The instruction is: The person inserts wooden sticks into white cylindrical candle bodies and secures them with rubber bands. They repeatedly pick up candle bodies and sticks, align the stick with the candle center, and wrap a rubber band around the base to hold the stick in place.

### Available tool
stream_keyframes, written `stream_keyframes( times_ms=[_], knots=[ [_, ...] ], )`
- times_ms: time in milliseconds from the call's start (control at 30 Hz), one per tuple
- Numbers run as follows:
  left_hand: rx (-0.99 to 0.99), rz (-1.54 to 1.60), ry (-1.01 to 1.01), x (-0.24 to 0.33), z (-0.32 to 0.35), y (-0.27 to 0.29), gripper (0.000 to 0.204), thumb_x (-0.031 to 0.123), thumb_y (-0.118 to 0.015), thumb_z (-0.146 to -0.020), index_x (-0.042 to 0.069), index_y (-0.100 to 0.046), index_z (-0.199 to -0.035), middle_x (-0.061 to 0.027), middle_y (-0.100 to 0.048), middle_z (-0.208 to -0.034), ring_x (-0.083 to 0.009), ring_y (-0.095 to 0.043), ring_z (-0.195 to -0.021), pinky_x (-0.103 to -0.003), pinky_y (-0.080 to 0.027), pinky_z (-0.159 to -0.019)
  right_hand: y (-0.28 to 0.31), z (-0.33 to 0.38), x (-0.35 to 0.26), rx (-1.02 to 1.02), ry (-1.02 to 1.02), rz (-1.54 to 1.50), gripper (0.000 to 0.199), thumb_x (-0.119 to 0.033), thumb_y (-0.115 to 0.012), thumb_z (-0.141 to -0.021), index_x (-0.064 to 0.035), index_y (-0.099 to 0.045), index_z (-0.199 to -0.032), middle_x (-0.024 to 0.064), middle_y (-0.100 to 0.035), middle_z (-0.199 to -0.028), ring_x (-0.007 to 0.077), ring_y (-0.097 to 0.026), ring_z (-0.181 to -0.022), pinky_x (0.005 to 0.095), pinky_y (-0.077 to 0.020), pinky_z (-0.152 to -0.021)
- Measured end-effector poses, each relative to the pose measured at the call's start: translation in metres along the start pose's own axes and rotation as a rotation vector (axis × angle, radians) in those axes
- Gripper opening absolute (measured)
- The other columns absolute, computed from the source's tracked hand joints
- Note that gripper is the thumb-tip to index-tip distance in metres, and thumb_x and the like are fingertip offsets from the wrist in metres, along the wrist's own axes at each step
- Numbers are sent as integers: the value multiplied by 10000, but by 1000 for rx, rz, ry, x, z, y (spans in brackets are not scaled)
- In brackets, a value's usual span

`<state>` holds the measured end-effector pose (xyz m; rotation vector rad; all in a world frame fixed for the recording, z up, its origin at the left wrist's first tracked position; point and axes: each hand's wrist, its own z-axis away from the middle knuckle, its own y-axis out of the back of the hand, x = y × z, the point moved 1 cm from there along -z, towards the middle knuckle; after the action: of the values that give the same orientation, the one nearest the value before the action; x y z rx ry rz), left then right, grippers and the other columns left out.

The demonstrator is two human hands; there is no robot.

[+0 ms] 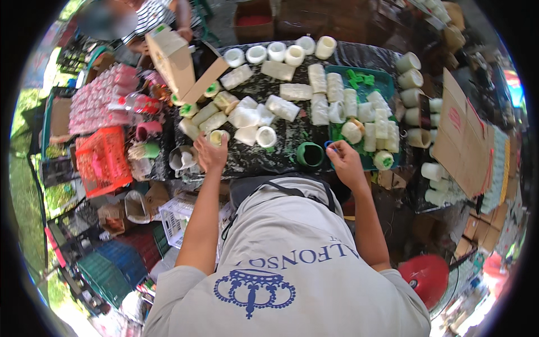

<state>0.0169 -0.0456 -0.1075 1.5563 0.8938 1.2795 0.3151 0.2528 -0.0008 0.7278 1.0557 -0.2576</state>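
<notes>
My left hand (211, 154) has its thumb and fingers around a pale, cup-like cylinder (218, 136) at the near left of the table. My right hand (346, 164) pinches a small blue piece (331, 145), which looks ring-shaped and is partly covered by the fingers. Just left of that hand stands a dark green cup (310, 154) with its mouth upward. Beyond my right hand, a teal tray (385, 78) holds several white ridged cylinders, green scraps and a rounded cream piece (352, 131). More white cylinders (282, 108) lie between my hands and farther back.
The black-covered table (247, 163) carries rows of white cups along its far and right edges. An open cardboard box (171, 62), pink-filled bottles (104, 98) and an orange basket (104, 160) stand left. Cardboard (457, 132) leans at right. Another person (160, 19) is at the far left.
</notes>
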Motion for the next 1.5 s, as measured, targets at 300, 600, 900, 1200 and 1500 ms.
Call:
stream_keyframes(
  times_ms=[300,600,900,1200,1500],
  knots=[
    [-159,-133,-64,20,-24,33,499,435,-735,-942,14,-685,-1205,-294,-747,-1091,-453,-711,-1071,-546,-538,-945,5,5,-21,-76,-9,96,261,-291,-728,-977,-36,-700,-1025,114,-616,-686,285,-621,-633,419,-482,-622],
    [-998,917,240,126,30,98,439,425,-712,-1034,36,-659,-1231,-34,-712,-924,-20,-440,-543,-223,-331,-455,-42,-7,-77,-104,545,524,671,-469,-844,-854,-62,-562,-1307,115,-657,-729,316,-716,-740,426,-548,-645],
    [-786,1107,571,72,31,62,250,302,-681,-1051,100,-625,-1185,-10,-666,-944,-10,-342,-469,-214,-230,-387,39,-3,19,70,12,694,389,-464,-760,-911,-107,-698,-1053,170,-769,-920,407,-745,-864,540,-564,-730],
    [25,436,802,-130,27,-75,269,232,-685,-885,21,-687,-1052,-150,-736,-873,-347,-728,-818,-475,-558,-744,63,13,158,-8,-249,799,540,-424,-734,-957,-140,-581,-1391,180,-702,-1255,418,-687,-1138,539,-551,-917],
    [-142,652,813,-68,-5,-70,623,372,-721,-918,-168,-689,-1225,-200,-755,-1194,-310,-723,-1016,-425,-549,-921,90,39,126,280,-250,362,557,-543,-675,-985,-64,-647,-1269,246,-749,-1128,477,-697,-1081,543,-538,-894]
  ],
)
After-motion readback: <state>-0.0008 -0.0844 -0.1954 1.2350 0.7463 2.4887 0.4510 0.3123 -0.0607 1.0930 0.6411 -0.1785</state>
